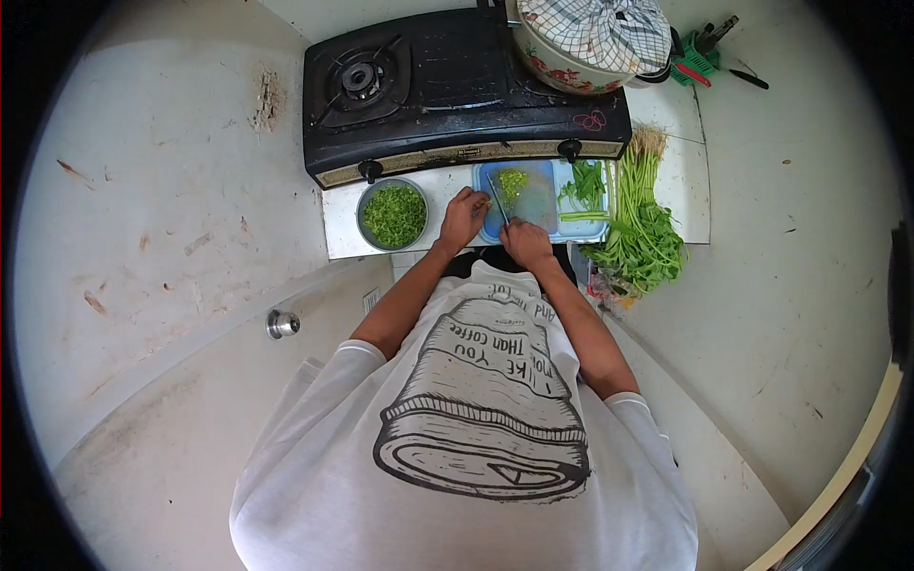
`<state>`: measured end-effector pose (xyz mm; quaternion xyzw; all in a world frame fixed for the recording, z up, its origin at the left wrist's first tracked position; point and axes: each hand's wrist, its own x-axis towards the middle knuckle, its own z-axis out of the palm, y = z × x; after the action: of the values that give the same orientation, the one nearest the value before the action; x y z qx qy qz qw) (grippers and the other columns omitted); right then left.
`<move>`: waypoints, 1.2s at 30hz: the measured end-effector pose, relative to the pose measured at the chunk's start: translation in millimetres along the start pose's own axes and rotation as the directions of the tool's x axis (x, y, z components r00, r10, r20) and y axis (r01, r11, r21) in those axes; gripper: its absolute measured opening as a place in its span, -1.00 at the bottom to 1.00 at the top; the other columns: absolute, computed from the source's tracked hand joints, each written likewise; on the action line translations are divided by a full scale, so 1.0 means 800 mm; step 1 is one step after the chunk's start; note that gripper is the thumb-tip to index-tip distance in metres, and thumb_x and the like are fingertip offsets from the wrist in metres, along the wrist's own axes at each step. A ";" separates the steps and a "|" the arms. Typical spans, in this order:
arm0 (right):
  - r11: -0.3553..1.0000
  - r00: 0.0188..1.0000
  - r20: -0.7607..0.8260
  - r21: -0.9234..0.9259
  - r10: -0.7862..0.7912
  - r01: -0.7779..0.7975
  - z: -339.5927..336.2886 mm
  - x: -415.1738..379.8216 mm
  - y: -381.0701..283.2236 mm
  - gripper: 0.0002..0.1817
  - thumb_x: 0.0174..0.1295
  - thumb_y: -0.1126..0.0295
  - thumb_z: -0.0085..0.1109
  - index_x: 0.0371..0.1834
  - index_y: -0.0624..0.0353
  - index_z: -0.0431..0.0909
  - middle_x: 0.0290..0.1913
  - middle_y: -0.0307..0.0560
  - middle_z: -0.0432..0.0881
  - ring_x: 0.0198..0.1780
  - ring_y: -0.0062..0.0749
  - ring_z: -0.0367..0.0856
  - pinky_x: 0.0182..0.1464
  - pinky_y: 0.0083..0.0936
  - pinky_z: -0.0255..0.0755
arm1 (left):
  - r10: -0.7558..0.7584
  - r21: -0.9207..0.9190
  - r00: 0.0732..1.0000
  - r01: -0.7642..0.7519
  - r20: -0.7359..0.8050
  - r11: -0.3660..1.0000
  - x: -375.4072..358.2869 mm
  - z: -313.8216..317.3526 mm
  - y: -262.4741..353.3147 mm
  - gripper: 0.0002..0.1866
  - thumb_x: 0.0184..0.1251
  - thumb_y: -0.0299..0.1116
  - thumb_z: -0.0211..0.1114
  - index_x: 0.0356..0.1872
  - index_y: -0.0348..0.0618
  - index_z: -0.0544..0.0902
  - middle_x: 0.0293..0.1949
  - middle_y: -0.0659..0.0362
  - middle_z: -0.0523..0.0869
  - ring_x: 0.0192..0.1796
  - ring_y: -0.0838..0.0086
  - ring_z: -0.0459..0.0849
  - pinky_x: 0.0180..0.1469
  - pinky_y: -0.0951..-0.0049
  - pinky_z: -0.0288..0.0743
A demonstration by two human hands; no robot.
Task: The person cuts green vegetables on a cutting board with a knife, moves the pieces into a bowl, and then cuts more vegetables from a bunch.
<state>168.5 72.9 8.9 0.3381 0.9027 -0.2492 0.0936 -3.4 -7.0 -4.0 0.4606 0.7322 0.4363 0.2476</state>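
Note:
My right hand (526,244) is wrapped around the handle of a knife (498,196), whose blade points away from me over a blue cutting board (543,217). Just left of the blade, my left hand (464,219) is closed with its fingertips together at the board's edge; what they hold is too small to make out. Beyond the blade lies a small heap of chopped green stalks (513,185). Cut leaves and stems (586,187) rest on the right side of the board. To the left of my left hand stands a round bowl (366,228) filled with chopped greens (394,213).
A large bunch of leafy greens with roots (643,209) lies to the right of the board. Behind the counter strip (343,246) sits a black two-burner gas stove (457,76). It bears a pot (562,78) covered with a checked cloth (600,33). A green basket (698,65) holds utensils.

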 end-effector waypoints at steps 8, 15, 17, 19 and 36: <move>1.000 1.000 0.012 0.012 -0.016 0.016 -0.004 -0.005 -0.009 -0.50 0.57 0.03 -0.06 -0.19 0.31 0.62 -0.35 0.35 0.76 -0.25 0.23 0.81 -0.11 0.02 0.69 | 0.037 0.023 0.997 -0.038 0.067 0.999 -0.002 0.002 -0.011 -0.83 0.27 -0.56 0.39 -0.12 -0.27 0.76 -0.26 -0.05 0.68 -0.24 0.07 0.74 -0.11 0.17 0.65; 1.000 1.000 -0.005 -0.007 -0.027 0.027 -0.003 -0.004 -0.012 -0.54 0.57 0.07 -0.03 -0.19 0.30 0.63 -0.36 0.32 0.77 -0.25 0.21 0.81 -0.12 -0.02 0.70 | 0.012 0.002 0.998 -0.012 0.056 1.000 -0.003 0.000 -0.002 -0.85 0.28 -0.55 0.39 -0.14 -0.28 0.75 -0.26 -0.06 0.68 -0.24 0.05 0.74 -0.12 0.16 0.65; 1.000 1.000 -0.012 -0.006 -0.028 0.028 0.000 0.005 -0.015 -0.55 0.56 0.09 -0.01 -0.22 0.29 0.64 -0.36 0.30 0.77 -0.25 0.20 0.81 -0.11 -0.03 0.70 | 0.013 0.012 0.998 -0.014 0.063 1.000 -0.003 0.000 -0.001 -0.84 0.28 -0.55 0.39 -0.14 -0.28 0.75 -0.26 -0.06 0.68 -0.25 0.04 0.74 -0.12 0.16 0.65; 1.000 1.000 0.017 -0.021 -0.019 0.019 -0.004 0.013 -0.019 -0.57 0.54 0.12 0.01 -0.24 0.27 0.69 -0.29 0.23 0.79 -0.20 0.12 0.83 -0.06 -0.06 0.69 | 0.004 0.015 0.998 -0.005 0.067 1.000 -0.004 -0.002 0.001 -0.85 0.28 -0.56 0.39 -0.14 -0.28 0.75 -0.25 -0.06 0.69 -0.24 0.05 0.75 -0.12 0.17 0.66; 0.999 0.998 0.070 0.038 -0.007 0.004 -0.005 0.002 -0.012 -0.54 0.54 0.09 0.01 -0.17 0.34 0.65 -0.27 0.33 0.78 -0.15 0.22 0.80 -0.02 0.01 0.67 | 0.002 -0.018 0.999 -0.001 0.044 1.000 -0.006 -0.001 0.001 -0.83 0.26 -0.59 0.38 -0.13 -0.30 0.75 -0.24 -0.05 0.72 -0.19 0.12 0.80 -0.08 0.24 0.70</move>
<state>161.0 69.5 15.4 0.3284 0.8950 -0.2780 0.1180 -1.6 -11.1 -3.2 0.4684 0.7224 0.4327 0.2674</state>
